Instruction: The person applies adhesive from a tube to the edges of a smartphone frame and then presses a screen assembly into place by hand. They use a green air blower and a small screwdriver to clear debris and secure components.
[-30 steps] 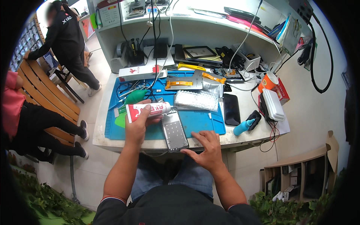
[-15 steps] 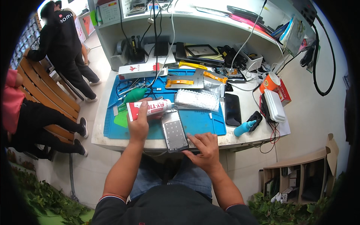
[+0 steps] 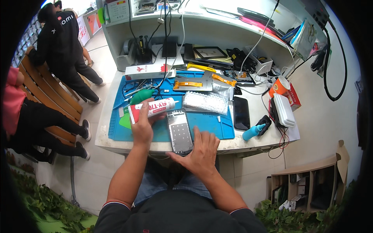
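Note:
My left hand (image 3: 142, 131) is closed around a white and red squeeze tube (image 3: 157, 107), whose pale pointed nozzle faces right. Just below that nozzle lies a phone frame (image 3: 180, 134), grey metal with a dark rim and rows of small dots. My right hand (image 3: 203, 152) grips its lower right corner, the thumb along the bottom edge and the index finger up the right side. The frame's lower end reaches past the front edge of the blue work mat (image 3: 206, 130). The fingertips of my left hand are partly hidden behind the tube.
Behind my hands lie a green blower bulb (image 3: 143, 96), a bubble-wrapped packet (image 3: 205, 102) and orange flex cables (image 3: 188, 84). On the right are a black phone (image 3: 241, 113), a blue bottle (image 3: 252, 133) and an orange cup (image 3: 279, 86). Cables hang from the shelf. Two people are at the left.
The tube's nozzle now shows uncovered and has tilted upward. My right hand has moved left, its thumb farther under the phone frame's lower edge. The frame stands slightly more upright in view.

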The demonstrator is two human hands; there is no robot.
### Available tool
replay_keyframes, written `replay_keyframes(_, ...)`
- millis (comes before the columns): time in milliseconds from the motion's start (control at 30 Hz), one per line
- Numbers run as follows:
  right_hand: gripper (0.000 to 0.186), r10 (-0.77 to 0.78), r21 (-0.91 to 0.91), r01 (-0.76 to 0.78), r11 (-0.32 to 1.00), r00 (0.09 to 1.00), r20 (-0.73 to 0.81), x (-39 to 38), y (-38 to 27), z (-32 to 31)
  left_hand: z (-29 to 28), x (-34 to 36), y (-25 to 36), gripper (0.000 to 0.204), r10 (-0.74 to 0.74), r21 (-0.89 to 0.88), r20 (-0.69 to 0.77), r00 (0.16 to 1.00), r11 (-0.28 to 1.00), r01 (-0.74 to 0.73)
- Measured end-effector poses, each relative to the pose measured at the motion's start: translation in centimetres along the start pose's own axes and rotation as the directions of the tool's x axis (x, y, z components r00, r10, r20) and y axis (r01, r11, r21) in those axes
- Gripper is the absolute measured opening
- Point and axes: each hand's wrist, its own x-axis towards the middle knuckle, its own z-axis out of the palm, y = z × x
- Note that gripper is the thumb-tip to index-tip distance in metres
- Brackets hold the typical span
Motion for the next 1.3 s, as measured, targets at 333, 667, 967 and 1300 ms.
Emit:
replay_keyframes(333,0.082,-0.011,0.156,0.028,0.987,0.994,-0.113,0.3,0.2,1.0,0.2,-0.2,0.2,0.048,0.026,-0.002,0.004,1.0,1.0,-0.026)
replay_keyframes(667,0.082,-0.074,0.151,0.088,0.985,0.993,-0.095,-0.6,0.1,1.0,0.2,-0.6,0.3,0.043,0.139,0.114,-0.028,0.99,0.984,-0.135)
replay_keyframes(967,0.116,-0.183,0.161,0.187,0.969,0.982,-0.042,-1.4,2.3,-1.1,-1.1,-1.4,-0.1,0.036,0.178,0.285,0.076,0.981,0.939,-0.193)
replay_keyframes(1300,0.042,-0.09,0.615,0.004,0.789,0.99,0.11,-0.2,7.4,-2.7,-0.7,-1.4,0.0,0.033,0.135,0.278,0.061,0.989,0.949,-0.147)
